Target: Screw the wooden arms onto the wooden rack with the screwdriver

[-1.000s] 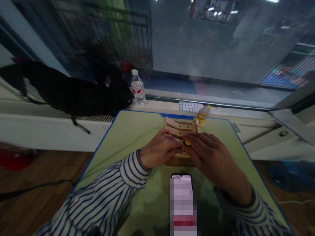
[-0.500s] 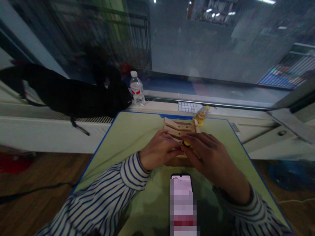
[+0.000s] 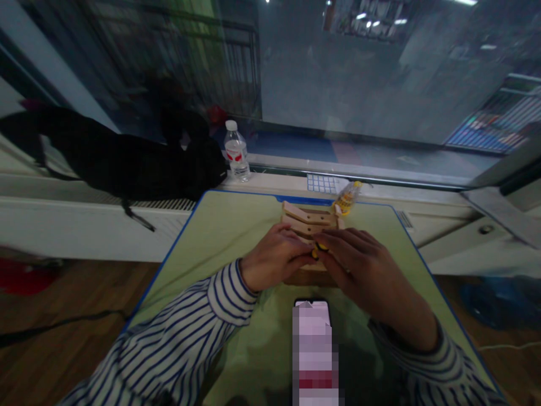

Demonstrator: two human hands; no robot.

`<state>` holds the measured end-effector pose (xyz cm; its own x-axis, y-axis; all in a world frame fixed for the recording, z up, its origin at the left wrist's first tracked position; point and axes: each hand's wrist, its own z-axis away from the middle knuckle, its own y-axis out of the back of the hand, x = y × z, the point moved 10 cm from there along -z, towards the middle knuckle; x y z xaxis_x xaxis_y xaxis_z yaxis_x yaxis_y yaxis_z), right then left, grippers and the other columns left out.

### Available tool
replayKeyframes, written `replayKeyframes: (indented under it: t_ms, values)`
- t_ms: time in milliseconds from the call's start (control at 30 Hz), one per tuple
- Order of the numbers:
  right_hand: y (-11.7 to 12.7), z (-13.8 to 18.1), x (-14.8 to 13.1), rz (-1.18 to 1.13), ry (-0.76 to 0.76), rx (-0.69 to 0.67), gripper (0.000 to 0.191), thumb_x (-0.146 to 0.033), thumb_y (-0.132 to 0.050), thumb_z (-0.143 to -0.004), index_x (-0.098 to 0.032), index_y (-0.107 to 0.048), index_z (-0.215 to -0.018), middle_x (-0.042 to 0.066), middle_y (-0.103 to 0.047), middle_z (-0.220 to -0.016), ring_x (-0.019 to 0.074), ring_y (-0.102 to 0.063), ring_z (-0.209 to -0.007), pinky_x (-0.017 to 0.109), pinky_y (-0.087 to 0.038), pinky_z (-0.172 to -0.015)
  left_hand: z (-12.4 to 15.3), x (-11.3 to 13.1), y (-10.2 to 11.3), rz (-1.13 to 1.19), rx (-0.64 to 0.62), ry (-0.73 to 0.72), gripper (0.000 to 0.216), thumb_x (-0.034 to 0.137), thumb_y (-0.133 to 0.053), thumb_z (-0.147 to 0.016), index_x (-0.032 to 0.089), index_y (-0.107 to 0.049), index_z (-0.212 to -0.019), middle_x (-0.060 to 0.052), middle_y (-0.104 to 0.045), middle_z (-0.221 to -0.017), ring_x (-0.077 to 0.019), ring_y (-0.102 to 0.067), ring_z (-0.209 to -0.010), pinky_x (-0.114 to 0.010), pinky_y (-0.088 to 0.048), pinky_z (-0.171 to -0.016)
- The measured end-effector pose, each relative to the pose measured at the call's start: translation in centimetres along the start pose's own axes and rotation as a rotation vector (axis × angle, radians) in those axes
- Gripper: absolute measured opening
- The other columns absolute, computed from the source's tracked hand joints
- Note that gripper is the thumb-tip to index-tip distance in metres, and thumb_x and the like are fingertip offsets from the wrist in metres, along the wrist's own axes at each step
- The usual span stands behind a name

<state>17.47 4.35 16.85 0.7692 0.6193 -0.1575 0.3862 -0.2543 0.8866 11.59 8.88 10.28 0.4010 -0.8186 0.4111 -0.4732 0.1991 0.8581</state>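
Over the middle of the table, my right hand (image 3: 366, 268) pinches a small yellow-and-black piece (image 3: 322, 246) between thumb and fingers. My left hand (image 3: 276, 256) has its thumb and fingers pressed together, their tips touching or nearly touching that piece; what they grip is hidden. Both hands are above a wooden frame (image 3: 311, 277) with angled, stepped slats (image 3: 301, 227). Small round holes show in the slats. The hands cover the frame's near middle.
A phone (image 3: 313, 316) lies just in front of the frame on the blue-edged table (image 3: 203, 237). Behind stand a yellow-capped bottle (image 3: 345, 198) and, on the sill, a water bottle (image 3: 236, 153). A black bag (image 3: 127, 163) rests left by the window.
Between the fingertips, the yellow-and-black piece has turned slightly, and more yellow shows near the left fingertips. Both hands stay in almost the same place.
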Motion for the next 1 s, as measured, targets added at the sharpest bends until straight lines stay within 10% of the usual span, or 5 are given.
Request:
replayKeyframes:
  t_ms: [467,1000]
  values:
    - [0.0,0.2,0.0,-0.052,0.003,0.022,0.026,-0.02,-0.051,-0.092,-0.014,-0.058,-0.116,0.011,-0.068,-0.113,0.022,-0.061,-0.102,0.041,-0.051,-0.089,1.2,-2.6,5.9,-0.017,0.172,0.09,0.021,0.033,-0.057,-0.091,0.022,-0.069,-0.104,-0.001,-0.073,-0.094,-0.0155,-0.066,-0.087,-0.029,-0.047,-0.08]
    - [-0.2,0.6,0.6,-0.211,0.039,-0.026,0.031,-0.016,-0.055,-0.091,-0.02,-0.055,-0.122,0.007,-0.065,-0.119,0.0176,-0.058,-0.109,0.035,-0.05,-0.091,2.1,-1.2,4.0,0.0,-0.06,-0.102,0.039,0.038,-0.067,-0.083,0.025,-0.059,-0.119,-0.007,-0.064,-0.12,-0.0233,-0.059,-0.109,-0.036,-0.045,-0.09]
